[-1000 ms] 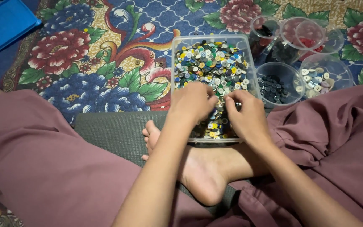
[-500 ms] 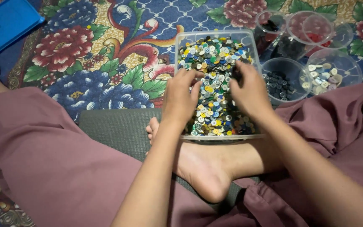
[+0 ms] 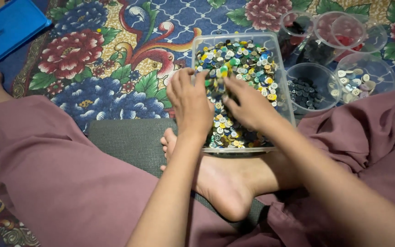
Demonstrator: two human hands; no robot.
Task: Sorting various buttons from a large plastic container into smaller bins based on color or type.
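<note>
At the far left a flat blue plastic lid (image 3: 6, 26) lies on the floral carpet (image 3: 92, 59), a woven cloth of red and blue blooms. Your legs in mauve trousers (image 3: 56, 183) are crossed over a dark grey ribbed mat (image 3: 129, 142), with your bare foot (image 3: 220, 183) tucked just under the near edge of the button tray.

Your left hand (image 3: 189, 103) reaches in palm down, wrist straight, its fingers (image 3: 202, 77) curled narrow and pressed into the heap of small round buttons (image 3: 241, 68), glossy discs in yellow, green, blue, white and black. They fill a clear rectangular plastic tray (image 3: 282, 73) set on the carpet before you. Your right hand (image 3: 250, 105) comes in from the right, angled toward the left one, fingers bent close together on the buttons; you cannot tell whether either hand pinches one.

To the right stand round clear plastic cups: one of black buttons (image 3: 305, 91), one of pale buttons (image 3: 360, 82), and behind them one holding red ones (image 3: 344, 34).
</note>
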